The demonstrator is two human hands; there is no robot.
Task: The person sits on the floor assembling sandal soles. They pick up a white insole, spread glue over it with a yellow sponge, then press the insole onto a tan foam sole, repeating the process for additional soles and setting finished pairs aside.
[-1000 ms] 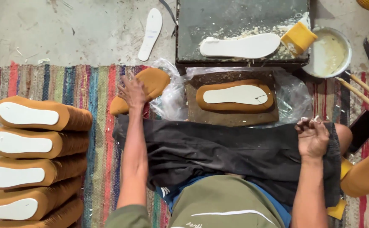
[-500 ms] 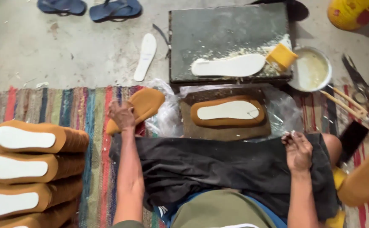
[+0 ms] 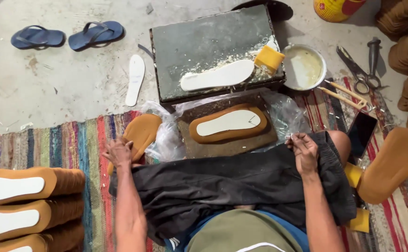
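Note:
A dark cloth (image 3: 222, 186) lies spread across my lap. My left hand (image 3: 119, 154) sits at its upper left corner with curled fingers on the edge, right beside a tan sole piece (image 3: 142, 131) on crinkled plastic. My right hand (image 3: 304, 151) pinches the cloth's upper right edge near my knee. Just beyond the cloth, a tan sole with a white insole (image 3: 227, 123) rests on a brown board.
A grey slab (image 3: 199, 42) holds a white insole (image 3: 217, 75) and a yellow sponge (image 3: 269, 58). A bowl of pale glue (image 3: 304, 67), scissors (image 3: 360, 70) and a phone (image 3: 362, 133) lie right. Stacked tan soles (image 3: 59, 182) stand left; flip-flops (image 3: 68, 36) lie behind.
My left hand has slid off the tan sole piece onto the cloth's corner. My right hand now pinches the cloth edge. The view has tilted up, showing more floor.

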